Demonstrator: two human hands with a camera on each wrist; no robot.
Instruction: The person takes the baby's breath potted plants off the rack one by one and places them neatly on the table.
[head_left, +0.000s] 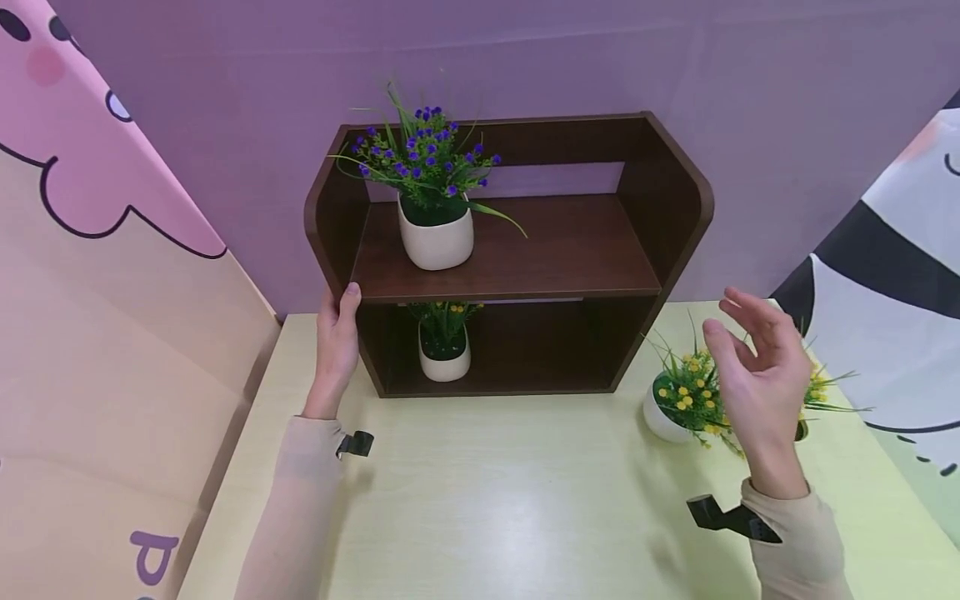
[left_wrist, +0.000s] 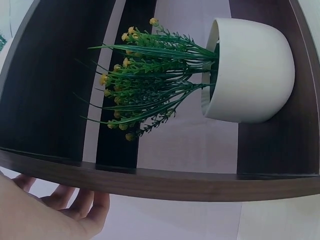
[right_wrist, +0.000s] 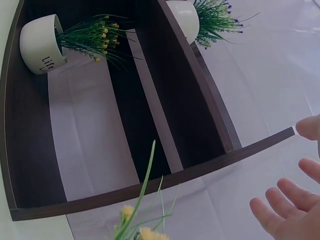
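Note:
A dark brown two-tier wooden shelf stands upright at the back of the table. My left hand grips its left side panel, with the thumb at the front edge and the fingers against the outer face. Raised to the right of the shelf, my right hand holds nothing, its fingers and thumb apart. A white pot of purple flowers sits on the upper board at the left. Below it, a white pot of yellow flowers stands in the lower compartment, printed lettering showing in the right wrist view.
Beside the shelf at the right, another white pot of yellow flowers stands on the pale table. More yellow flowers show behind my right hand, their pot mostly hidden. A purple backdrop is behind the shelf.

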